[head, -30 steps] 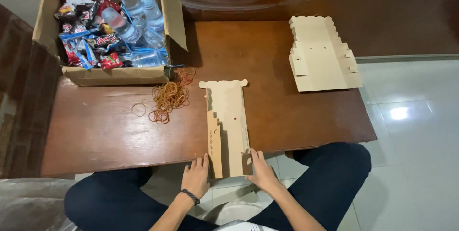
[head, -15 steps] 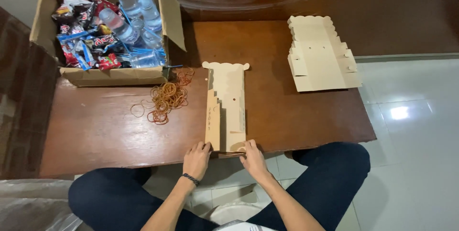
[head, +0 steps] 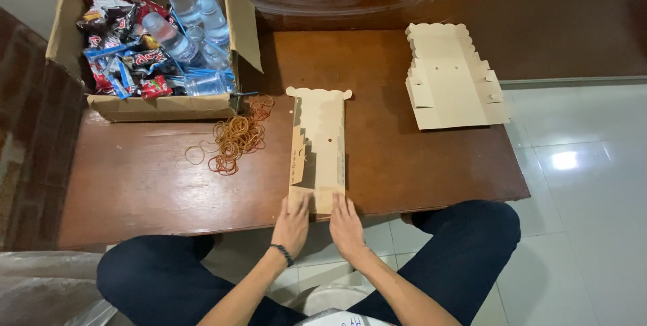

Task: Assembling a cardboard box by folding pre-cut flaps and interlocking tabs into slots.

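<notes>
One folded tan cardboard blank [head: 317,151] is pressed flat on the tabletop [head: 135,184] by left hand [head: 292,223] and right hand [head: 346,225], fingers spread; a second blank [head: 450,76] lies right, one open carton [head: 158,105] left.

Tan folded cardboard blank [head: 318,151], flat, table's near edge

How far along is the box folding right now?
Little looks finished: no assembled box is in view. In hand: the left hand and right hand press flat on the near end of a partly folded cardboard blank. Left over: a stack of flat blanks, loose rubber bands, and snacks and water bottles sitting in the carton.
</notes>
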